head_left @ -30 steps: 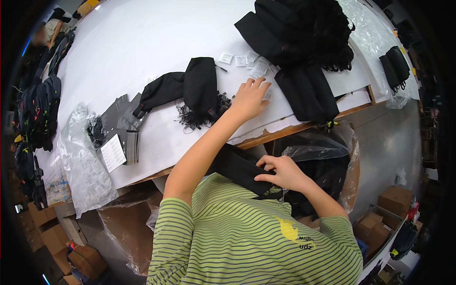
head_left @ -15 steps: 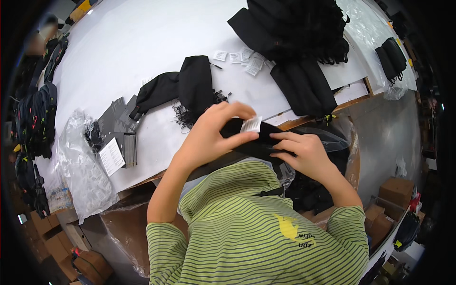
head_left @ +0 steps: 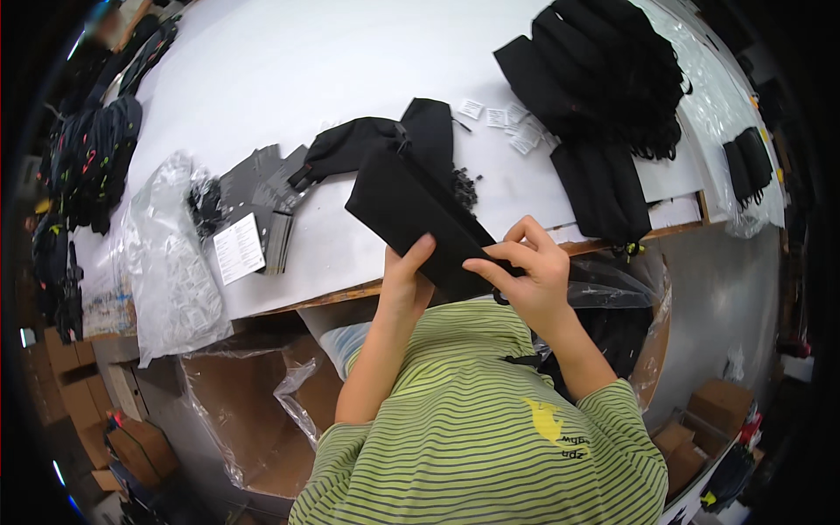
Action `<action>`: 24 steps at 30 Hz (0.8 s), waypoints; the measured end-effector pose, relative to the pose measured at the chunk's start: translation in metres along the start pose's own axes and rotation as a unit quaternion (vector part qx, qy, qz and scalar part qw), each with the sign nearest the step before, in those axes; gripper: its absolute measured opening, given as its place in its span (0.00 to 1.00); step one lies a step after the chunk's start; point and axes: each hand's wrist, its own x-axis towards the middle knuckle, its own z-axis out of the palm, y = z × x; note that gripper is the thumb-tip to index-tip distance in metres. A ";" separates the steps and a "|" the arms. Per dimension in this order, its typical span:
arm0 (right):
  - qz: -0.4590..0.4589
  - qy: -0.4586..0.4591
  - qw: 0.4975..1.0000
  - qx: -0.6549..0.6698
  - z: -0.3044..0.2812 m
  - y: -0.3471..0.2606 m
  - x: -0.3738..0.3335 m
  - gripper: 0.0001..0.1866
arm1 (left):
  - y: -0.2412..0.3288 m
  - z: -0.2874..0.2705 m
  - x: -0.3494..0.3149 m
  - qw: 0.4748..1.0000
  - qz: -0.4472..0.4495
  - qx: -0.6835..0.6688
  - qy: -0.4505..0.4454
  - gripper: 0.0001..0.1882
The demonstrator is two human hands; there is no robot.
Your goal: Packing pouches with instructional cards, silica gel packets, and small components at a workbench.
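A flat black fabric pouch (head_left: 418,219) is held up at the table's front edge, tilted, its far corner toward the upper left. My left hand (head_left: 404,282) grips its lower edge with the thumb on top; the other fingers are hidden beneath. At the right end, my right hand (head_left: 534,269) pinches the pouch's edge between thumb and forefinger; a zipper there is too small to confirm. Behind it two more black pouches, one lying flat (head_left: 354,144) and one beside it (head_left: 430,122), rest on the table. Small white sachets (head_left: 525,136) lie to the right of these.
A heap of black pouches (head_left: 604,74) covers the table's right. Grey cards (head_left: 262,179), a white printed sheet (head_left: 238,248) and a clear plastic bag (head_left: 175,280) lie on the left. Lined cartons (head_left: 254,411) stand below the wooden table edge (head_left: 341,297).
The white sachet between my left fingers is no longer visible. The black pouch has come up flat into view, my left hand now on its lower edge. The view has shifted.
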 end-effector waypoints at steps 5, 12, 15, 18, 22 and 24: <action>0.184 0.137 0.952 0.201 0.044 0.029 -0.010 0.20 | 0.015 0.008 0.001 0.990 0.050 -0.006 0.129 0.22; 0.208 -0.082 0.908 0.353 0.038 0.044 -0.006 0.17 | 0.026 0.002 -0.003 0.987 0.009 0.097 0.129 0.20; 0.223 -0.043 0.892 0.390 0.035 0.037 0.015 0.16 | 0.022 0.000 -0.003 0.986 -0.087 0.133 0.050 0.20; 0.177 -0.018 0.908 0.378 0.035 0.050 0.026 0.14 | 0.020 0.002 -0.005 0.975 -0.132 0.171 0.047 0.19; 0.162 0.122 0.920 0.335 0.042 0.038 0.034 0.08 | 0.021 0.007 -0.009 0.971 -0.132 0.191 0.059 0.19; 0.137 0.135 0.944 0.269 0.042 0.043 0.033 0.06 | 0.018 0.007 -0.011 0.972 -0.123 0.185 0.071 0.19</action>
